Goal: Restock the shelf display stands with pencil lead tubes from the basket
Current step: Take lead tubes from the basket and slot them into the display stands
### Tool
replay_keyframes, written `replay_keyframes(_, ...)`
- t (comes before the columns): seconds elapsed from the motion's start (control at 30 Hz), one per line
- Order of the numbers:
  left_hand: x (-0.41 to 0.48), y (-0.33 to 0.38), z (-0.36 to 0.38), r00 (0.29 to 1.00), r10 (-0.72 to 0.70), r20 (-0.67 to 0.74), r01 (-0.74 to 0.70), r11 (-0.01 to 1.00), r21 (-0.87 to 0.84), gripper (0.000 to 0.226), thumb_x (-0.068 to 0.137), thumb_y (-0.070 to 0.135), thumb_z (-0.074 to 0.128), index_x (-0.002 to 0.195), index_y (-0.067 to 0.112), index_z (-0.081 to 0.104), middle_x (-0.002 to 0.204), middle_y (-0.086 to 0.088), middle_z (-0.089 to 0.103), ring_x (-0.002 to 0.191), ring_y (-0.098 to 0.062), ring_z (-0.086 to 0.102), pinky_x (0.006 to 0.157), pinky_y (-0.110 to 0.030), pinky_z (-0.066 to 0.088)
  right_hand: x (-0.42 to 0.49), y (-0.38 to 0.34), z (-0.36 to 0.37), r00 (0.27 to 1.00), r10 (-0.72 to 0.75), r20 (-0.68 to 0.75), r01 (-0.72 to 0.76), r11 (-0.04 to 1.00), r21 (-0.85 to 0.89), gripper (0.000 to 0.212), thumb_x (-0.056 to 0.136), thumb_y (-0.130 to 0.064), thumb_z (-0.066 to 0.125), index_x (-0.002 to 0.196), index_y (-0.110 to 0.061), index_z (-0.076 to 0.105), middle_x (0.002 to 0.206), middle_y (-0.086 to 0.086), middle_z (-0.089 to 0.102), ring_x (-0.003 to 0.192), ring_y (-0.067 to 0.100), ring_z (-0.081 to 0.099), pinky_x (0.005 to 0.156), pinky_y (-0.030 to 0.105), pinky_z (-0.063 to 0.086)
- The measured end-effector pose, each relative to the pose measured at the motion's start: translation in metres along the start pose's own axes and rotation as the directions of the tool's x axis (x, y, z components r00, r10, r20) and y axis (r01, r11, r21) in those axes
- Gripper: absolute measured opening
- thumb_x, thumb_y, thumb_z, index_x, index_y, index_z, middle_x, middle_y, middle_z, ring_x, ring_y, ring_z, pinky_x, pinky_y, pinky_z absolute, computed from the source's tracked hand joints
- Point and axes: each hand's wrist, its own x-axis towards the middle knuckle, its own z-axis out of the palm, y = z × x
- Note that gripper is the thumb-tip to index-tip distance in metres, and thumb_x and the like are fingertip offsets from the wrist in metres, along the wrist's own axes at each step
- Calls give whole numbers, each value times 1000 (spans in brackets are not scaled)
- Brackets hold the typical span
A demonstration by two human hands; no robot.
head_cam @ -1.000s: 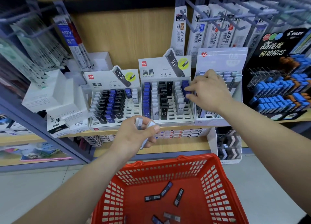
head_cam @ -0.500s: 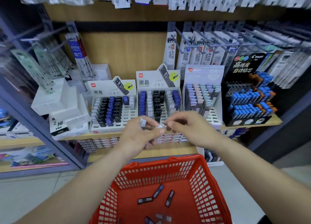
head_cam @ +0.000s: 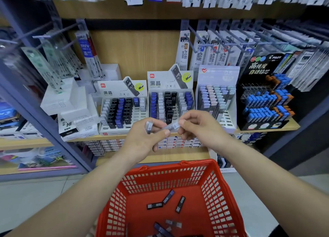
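Observation:
My left hand [head_cam: 145, 138] holds a grey lead tube [head_cam: 149, 127] upright between its fingers and a clear-white lead tube [head_cam: 171, 126] that sticks out to the right. My right hand [head_cam: 199, 128] pinches the right end of that white tube. Both hands meet in front of the middle display stand [head_cam: 170, 103], which holds rows of blue, white and black tubes. A second stand [head_cam: 122, 110] stands to its left and a pastel stand [head_cam: 216, 97] to its right. Below, the red basket [head_cam: 169, 174] holds several loose tubes [head_cam: 168, 196].
A black stand of blue and orange tubes [head_cam: 265, 101] stands at the right of the wooden shelf [head_cam: 110, 137]. White boxes [head_cam: 71, 108] are stacked at the left. Hooks with hanging refill packs [head_cam: 213, 49] jut out above the stands.
My right hand has drawn back from the middle stand to my left hand and taken hold of the white tube's end. The view has pulled back and tilted upward.

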Motion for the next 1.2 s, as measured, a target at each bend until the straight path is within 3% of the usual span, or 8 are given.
replay_keyframes(0.2, 9, -6, 0, 1000, -19, 11, 19, 1000, 8, 12, 90, 14, 76, 98, 10, 69, 81, -2, 75, 40, -13, 47, 39, -19, 37, 13, -1, 6, 999, 12, 37, -12, 1000, -1, 23, 99, -30, 62, 87, -11, 67, 67, 8, 69, 54, 18, 62, 57, 28, 53)
replay_keyframes(0.37, 13, -10, 3, 998, -54, 10, 54, 999, 2, 10, 91, 19, 75, 97, 17, 67, 86, -2, 76, 41, -14, 47, 38, -18, 36, 25, 3, -1, 999, 48, 17, -49, 993, 110, 5, 94, -8, 66, 96, -6, 70, 79, 11, 71, 68, 19, 68, 71, 31, 58)
replay_keyframes(0.43, 15, -12, 3, 998, -56, -12, 56, 998, 16, 12, 90, 15, 77, 96, 19, 67, 79, 5, 72, 41, -7, 48, 39, -17, 36, 28, 7, -4, 999, 41, 34, -45, 989, 143, 15, 92, 1, 67, 102, -9, 69, 82, 11, 74, 73, 19, 71, 76, 33, 60)
replay_keyframes(0.7, 19, -15, 3, 996, -90, -7, 91, 991, 100, 15, 92, 18, 74, 105, 23, 67, 72, 18, 65, 46, 4, 53, 52, -19, 41, 38, 14, -13, 997, 30, -73, -15, 982, 189, 17, 89, -2, 72, 104, -10, 72, 82, 8, 76, 75, 20, 72, 75, 31, 60)
replay_keyframes(0.83, 17, -16, -3, 990, -133, 55, 123, 980, 155, 27, 100, 14, 61, 123, 27, 62, 100, 17, 73, 67, -8, 57, 70, -42, 50, 42, 22, -24, 986, -8, -165, 5, 1000, -19, 15, 91, -9, 72, 101, -21, 75, 80, -1, 74, 72, 17, 68, 82, 38, 60)
replay_keyframes(0.93, 14, -19, -10, 991, -119, 68, 100, 967, 236, 19, 102, 14, 58, 118, 20, 65, 106, 13, 75, 81, -16, 65, 73, -39, 56, 42, 27, -29, 981, -64, -183, 23, 976, -217, 14, 91, -17, 72, 98, -29, 74, 92, -3, 74, 78, 15, 69, 83, 37, 58)
replay_keyframes(1.07, 7, -20, -22, 985, -148, 83, 140, 986, 94, 19, 100, 14, 63, 118, 21, 63, 91, -4, 78, 60, -16, 67, 49, -23, 50, 41, 29, -29, 973, -107, -205, 40, 951, -307, 14, 88, -21, 76, 96, -32, 72, 91, -8, 73, 77, 6, 68, 79, 28, 56)
replay_keyframes(1.2, 3, -21, -38, 992, -120, 40, 115, 988, 101, 17, 102, 18, 61, 117, 26, 66, 79, -5, 74, 45, -14, 50, 42, -23, 40, 37, 23, -14, 975, -95, -200, 44, 968, -247, 13, 86, -18, 78, 93, -27, 71, 85, -4, 74, 79, 16, 72, 83, 39, 60)
